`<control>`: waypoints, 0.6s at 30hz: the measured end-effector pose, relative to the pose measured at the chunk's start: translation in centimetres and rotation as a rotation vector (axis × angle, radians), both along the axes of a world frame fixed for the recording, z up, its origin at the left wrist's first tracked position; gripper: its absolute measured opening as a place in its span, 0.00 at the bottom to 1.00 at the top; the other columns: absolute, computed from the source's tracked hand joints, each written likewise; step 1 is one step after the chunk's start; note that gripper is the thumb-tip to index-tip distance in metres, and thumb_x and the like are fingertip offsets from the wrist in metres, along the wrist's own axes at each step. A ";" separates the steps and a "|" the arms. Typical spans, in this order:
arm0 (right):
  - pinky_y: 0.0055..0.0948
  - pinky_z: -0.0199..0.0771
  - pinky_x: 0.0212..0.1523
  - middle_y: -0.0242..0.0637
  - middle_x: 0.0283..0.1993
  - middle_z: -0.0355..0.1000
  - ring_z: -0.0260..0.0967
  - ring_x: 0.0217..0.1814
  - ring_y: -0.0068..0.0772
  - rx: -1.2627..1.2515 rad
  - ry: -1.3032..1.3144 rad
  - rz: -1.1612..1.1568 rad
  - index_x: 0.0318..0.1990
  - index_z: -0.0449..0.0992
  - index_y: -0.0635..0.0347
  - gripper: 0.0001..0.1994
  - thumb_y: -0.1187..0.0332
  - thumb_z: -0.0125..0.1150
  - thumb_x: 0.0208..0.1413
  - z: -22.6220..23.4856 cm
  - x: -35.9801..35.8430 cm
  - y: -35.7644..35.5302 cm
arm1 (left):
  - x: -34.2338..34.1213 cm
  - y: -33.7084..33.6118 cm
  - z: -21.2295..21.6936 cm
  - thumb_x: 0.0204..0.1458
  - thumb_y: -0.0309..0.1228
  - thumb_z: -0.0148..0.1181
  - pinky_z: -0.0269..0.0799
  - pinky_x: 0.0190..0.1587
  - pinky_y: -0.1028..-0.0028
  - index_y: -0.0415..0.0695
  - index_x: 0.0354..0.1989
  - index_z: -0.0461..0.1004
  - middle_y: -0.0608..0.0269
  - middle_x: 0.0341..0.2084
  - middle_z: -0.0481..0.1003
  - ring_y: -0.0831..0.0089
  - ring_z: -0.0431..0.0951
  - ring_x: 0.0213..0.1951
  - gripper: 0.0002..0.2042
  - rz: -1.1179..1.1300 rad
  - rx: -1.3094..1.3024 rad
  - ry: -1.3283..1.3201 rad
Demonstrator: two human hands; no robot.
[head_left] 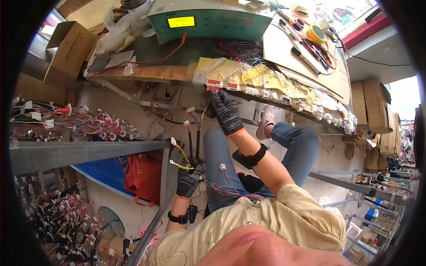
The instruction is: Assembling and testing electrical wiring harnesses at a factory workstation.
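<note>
My left hand, in a grey-and-black knitted glove, is closed around a wire harness. Black-sleeved branches, white connectors and a yellow lead with a ring terminal stick out above its fingers. Higher up, my right hand, gloved alike, reaches to the bench's front edge. Its fingertips are pressed together against a red socket; whatever lies between them is hidden. More wires of the harness run across my lap, ending in a loose white connector.
A row of test sockets lines the bench edge. Behind stands a teal tester with a lit yellow screen. Pens and a tape roll lie on cardboard. At left, a metal rail borders piled harnesses; racks stand right.
</note>
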State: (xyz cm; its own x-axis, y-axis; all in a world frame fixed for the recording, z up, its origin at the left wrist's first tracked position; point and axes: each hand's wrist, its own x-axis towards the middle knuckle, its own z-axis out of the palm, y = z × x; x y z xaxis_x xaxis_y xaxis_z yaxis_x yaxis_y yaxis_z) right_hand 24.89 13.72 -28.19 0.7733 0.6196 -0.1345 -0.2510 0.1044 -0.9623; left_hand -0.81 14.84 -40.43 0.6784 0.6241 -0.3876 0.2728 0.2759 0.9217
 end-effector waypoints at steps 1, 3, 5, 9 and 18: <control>0.19 0.57 0.17 0.29 0.17 0.65 0.59 0.15 0.17 -0.027 -0.011 0.000 0.32 0.71 0.62 0.10 0.65 0.50 0.58 0.1 0.0 -0.1 | 0.8 0.0 1.7 0.46 0.19 0.57 0.71 0.32 0.77 0.38 0.36 0.68 0.63 0.28 0.73 0.76 0.73 0.27 0.09 -0.001 -0.026 0.022; 0.20 0.58 0.17 0.29 0.18 0.66 0.59 0.16 0.16 -0.031 -0.038 -0.031 0.33 0.72 0.63 0.10 0.65 0.50 0.58 -0.3 -0.1 0.0 | 2.1 -0.2 3.2 0.46 0.19 0.57 0.71 0.32 0.77 0.38 0.36 0.68 0.63 0.28 0.73 0.76 0.73 0.27 0.09 0.049 -0.047 -0.034; 0.20 0.59 0.18 0.28 0.19 0.67 0.59 0.17 0.15 -0.028 -0.067 -0.062 0.34 0.74 0.65 0.11 0.65 0.50 0.57 -0.5 -0.2 0.3 | 2.5 -0.3 4.1 0.46 0.20 0.57 0.71 0.31 0.77 0.38 0.36 0.68 0.64 0.28 0.73 0.77 0.73 0.26 0.09 0.100 -0.061 -0.094; 0.20 0.57 0.17 0.27 0.18 0.66 0.58 0.16 0.15 -0.053 -0.050 -0.116 0.33 0.74 0.64 0.10 0.65 0.51 0.57 -0.7 -0.1 0.7 | 3.3 -0.3 5.0 0.46 0.20 0.58 0.71 0.28 0.77 0.38 0.38 0.68 0.65 0.27 0.72 0.78 0.72 0.25 0.10 0.177 -0.095 -0.082; 0.26 0.62 0.18 0.28 0.16 0.66 0.62 0.17 0.20 -0.090 0.045 -0.165 0.29 0.75 0.65 0.12 0.63 0.54 0.55 -1.7 0.2 0.5 | 3.3 -1.6 4.6 0.43 0.15 0.54 0.68 0.24 0.78 0.41 0.40 0.69 0.66 0.25 0.71 0.78 0.70 0.23 0.14 0.312 -0.008 -0.240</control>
State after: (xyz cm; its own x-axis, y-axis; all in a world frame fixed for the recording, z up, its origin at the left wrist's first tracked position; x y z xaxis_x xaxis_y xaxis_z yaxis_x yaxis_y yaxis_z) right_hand 25.13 14.26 -29.84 0.8555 0.4686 -0.2204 -0.2805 0.0616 -0.9579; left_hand 2.46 13.24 -35.82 0.5286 0.8121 -0.2470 -0.0484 0.3193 0.9464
